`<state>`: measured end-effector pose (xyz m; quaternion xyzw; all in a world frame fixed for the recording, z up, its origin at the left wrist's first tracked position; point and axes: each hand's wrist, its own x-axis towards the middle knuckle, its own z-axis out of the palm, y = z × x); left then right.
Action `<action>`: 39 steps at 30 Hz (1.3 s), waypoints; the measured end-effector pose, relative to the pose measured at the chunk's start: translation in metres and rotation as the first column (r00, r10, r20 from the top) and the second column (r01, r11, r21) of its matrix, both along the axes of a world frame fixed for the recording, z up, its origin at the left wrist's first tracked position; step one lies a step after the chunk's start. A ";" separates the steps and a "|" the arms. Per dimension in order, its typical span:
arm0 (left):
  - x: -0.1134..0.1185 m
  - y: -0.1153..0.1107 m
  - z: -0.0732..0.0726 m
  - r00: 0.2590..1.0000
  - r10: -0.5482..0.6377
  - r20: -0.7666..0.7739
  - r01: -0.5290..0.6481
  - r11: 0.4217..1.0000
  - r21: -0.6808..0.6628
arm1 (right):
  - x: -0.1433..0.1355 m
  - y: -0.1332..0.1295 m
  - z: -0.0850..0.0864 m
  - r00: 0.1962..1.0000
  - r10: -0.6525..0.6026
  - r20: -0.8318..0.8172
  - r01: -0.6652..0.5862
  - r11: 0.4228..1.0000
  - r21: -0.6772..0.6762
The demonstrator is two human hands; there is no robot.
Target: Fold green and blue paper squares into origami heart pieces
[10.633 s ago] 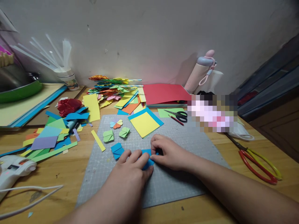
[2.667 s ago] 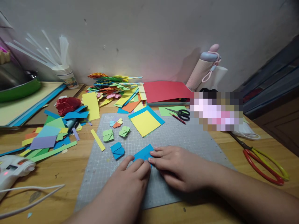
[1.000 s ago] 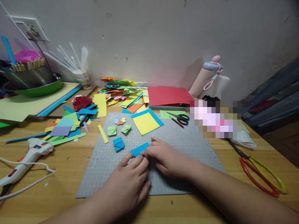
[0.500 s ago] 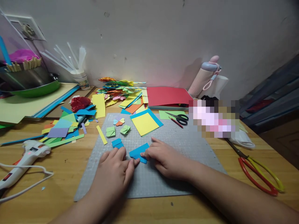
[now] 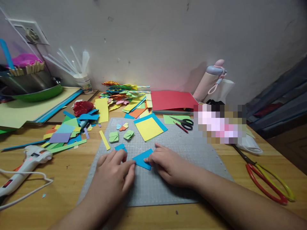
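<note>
A folded piece of blue paper (image 5: 142, 159) lies on the grey cutting mat (image 5: 182, 191). My left hand (image 5: 114, 169) is closed, its index fingertip and thumb at the paper's left tip. From the other side my right hand (image 5: 169, 163), fingers curled, holds the right end down with its index finger. Beyond my left knuckles sits a smaller blue folded piece (image 5: 120, 147), partly covered by that hand. Two green folded pieces (image 5: 114, 137), a multicoloured paper flower (image 5: 122, 126) and a yellow paper strip (image 5: 104, 140) lie farther up the mat.
Yellow and blue square sheets (image 5: 149, 128) lie past my hands, with black scissors (image 5: 184, 122) and a red pencil (image 5: 180, 126) to their right. Paper scraps (image 5: 60, 137) and a white glue gun (image 5: 25, 169) are at left; large red-yellow-handled scissors (image 5: 266, 183) at right.
My left hand has drawn slightly left, with its thumb off the paper's lower edge. More of the paper shows, now as a pointed shape. My right hand has barely moved.
</note>
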<state>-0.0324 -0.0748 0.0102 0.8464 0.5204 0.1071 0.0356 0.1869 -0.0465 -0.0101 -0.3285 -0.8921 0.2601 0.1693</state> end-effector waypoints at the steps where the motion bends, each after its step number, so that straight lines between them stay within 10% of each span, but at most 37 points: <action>1: 0.002 0.002 0.000 0.999 -0.042 0.025 0.043 0.999 -0.028 | 0.000 0.001 -0.002 0.999 -0.016 -0.041 0.016 1.000 -0.021; 10: 0.027 0.033 0.005 0.948 -0.294 -0.124 0.275 0.949 -0.156 | 0.001 0.006 -0.014 0.876 -0.319 -0.361 0.135 0.882 -0.452; 16: 0.032 0.041 0.004 0.839 -0.452 -0.304 0.475 0.880 0.004 | 0.001 0.006 -0.016 0.814 -0.370 -0.448 0.176 0.892 -0.417; 21: 0.028 0.036 0.001 0.969 -0.165 0.184 0.158 0.986 0.052 | -0.003 -0.006 -0.008 0.666 -0.577 -0.472 0.411 0.812 -0.413; 24: 0.032 0.033 0.002 0.821 0.165 0.546 -0.035 0.970 -0.240 | -0.008 -0.018 -0.005 0.729 -0.523 -0.441 0.374 0.844 -0.383; 29: 0.041 0.034 -0.004 0.460 0.475 0.750 0.206 0.764 -0.611 | -0.008 -0.022 -0.004 0.853 -0.344 -0.393 0.385 0.922 0.029; 33: 0.040 0.033 -0.008 0.446 0.457 0.769 0.382 0.680 -0.626 | -0.003 -0.013 -0.005 0.884 -0.293 -0.365 0.378 0.907 0.186; 39: 0.029 0.038 -0.003 0.632 0.351 0.691 0.046 0.873 -0.485 | -0.007 -0.006 -0.003 0.700 -0.581 -0.414 0.357 0.788 -0.502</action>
